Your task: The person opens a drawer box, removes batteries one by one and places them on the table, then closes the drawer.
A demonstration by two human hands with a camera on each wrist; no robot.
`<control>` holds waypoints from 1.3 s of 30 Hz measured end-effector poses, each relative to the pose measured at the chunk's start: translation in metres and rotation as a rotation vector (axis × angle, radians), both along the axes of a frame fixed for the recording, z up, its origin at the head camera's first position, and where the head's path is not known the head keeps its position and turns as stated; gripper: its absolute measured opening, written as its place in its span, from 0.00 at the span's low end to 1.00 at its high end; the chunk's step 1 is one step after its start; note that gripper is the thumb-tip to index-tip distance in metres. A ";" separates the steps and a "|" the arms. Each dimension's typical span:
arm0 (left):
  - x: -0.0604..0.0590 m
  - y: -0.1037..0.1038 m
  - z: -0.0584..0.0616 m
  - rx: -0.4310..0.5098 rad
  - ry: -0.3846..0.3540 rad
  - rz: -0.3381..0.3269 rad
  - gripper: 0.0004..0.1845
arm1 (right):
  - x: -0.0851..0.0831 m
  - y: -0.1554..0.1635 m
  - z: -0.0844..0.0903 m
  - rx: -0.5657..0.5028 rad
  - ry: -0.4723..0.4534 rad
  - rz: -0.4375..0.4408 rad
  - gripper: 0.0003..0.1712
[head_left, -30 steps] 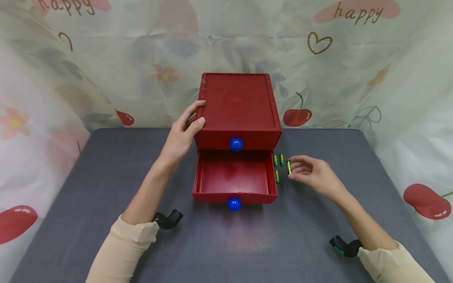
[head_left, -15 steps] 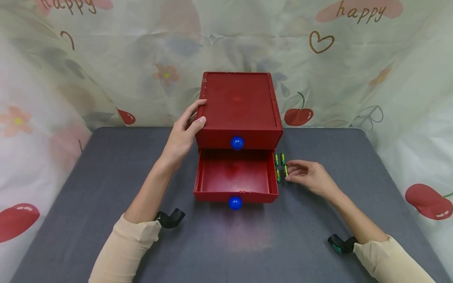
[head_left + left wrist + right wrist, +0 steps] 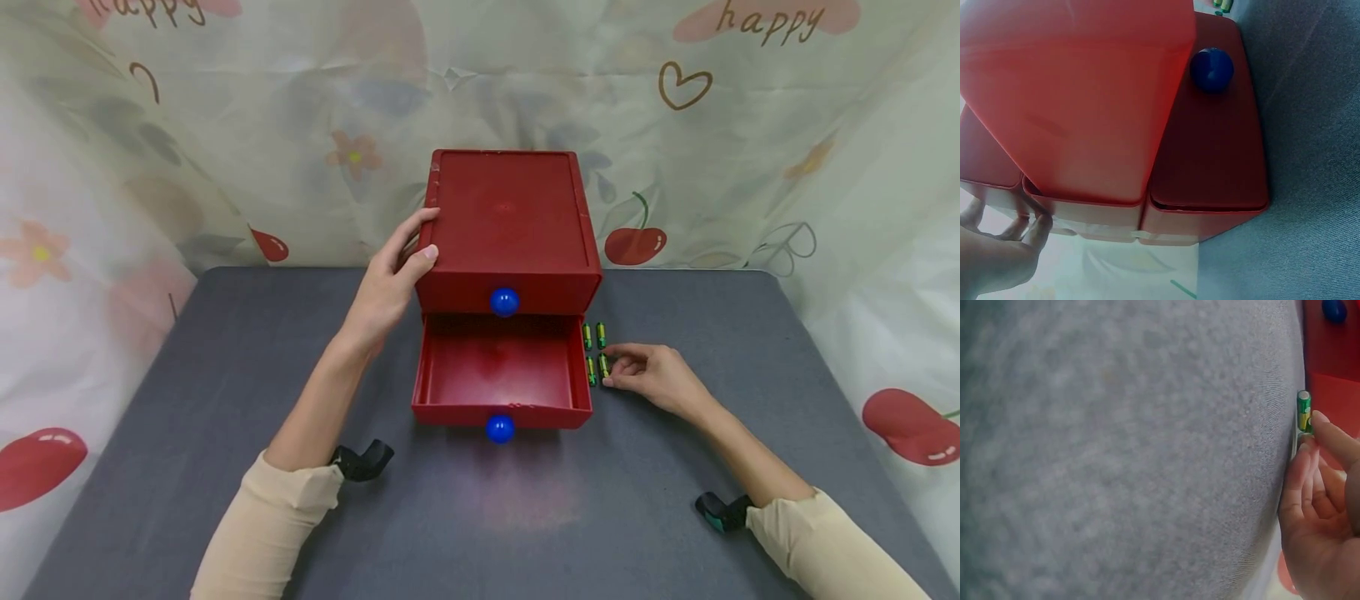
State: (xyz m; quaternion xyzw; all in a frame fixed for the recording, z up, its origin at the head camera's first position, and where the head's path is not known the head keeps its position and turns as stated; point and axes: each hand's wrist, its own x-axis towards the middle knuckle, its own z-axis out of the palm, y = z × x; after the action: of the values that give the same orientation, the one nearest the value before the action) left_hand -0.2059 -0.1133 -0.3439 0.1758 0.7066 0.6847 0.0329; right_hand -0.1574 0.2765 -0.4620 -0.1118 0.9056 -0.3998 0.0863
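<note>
A red drawer cabinet [image 3: 510,217] stands at the table's middle, its lower drawer [image 3: 487,367] pulled out with nothing in it. My left hand [image 3: 382,292] rests on the cabinet's upper left edge, thumb and index fingertip on the top. In the left wrist view the fingers [image 3: 1038,231] touch the red edge. My right hand [image 3: 660,379] pinches a small green and yellow battery [image 3: 604,367] by its ends, thumb nearest me, low over the table. Three like it, the batteries [image 3: 587,337], lie between it and the drawer, making two short rows with it.
Blue ball knobs [image 3: 505,302] stick out from both drawer fronts. The grey table [image 3: 480,517] spreads around the cabinet, and a printed curtain [image 3: 300,125] hangs behind and at both sides. Black wrist mounts [image 3: 363,461] sit at both cuffs.
My right hand has moved left and lower with the battery, bringing it into line beside the other three. The left hand stays on the cabinet.
</note>
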 end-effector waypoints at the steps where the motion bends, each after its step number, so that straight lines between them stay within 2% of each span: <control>1: 0.000 0.000 0.000 -0.001 -0.001 0.000 0.27 | 0.000 0.000 0.000 0.003 0.000 0.000 0.24; 18: 0.001 0.001 0.001 0.005 0.005 -0.005 0.27 | 0.000 0.000 -0.005 0.012 -0.023 -0.020 0.25; 30: 0.001 0.000 0.000 -0.011 0.004 -0.001 0.28 | 0.000 0.006 -0.005 -0.057 -0.018 -0.018 0.23; 39: 0.001 0.001 0.002 0.007 0.009 -0.007 0.27 | 0.012 0.009 -0.003 -0.138 -0.015 -0.018 0.23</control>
State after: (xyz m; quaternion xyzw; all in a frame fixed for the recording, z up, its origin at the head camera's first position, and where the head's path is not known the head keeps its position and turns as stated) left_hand -0.2045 -0.1123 -0.3423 0.1812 0.7037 0.6863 0.0314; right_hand -0.1453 0.2854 -0.4651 -0.1062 0.8762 -0.4631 0.0813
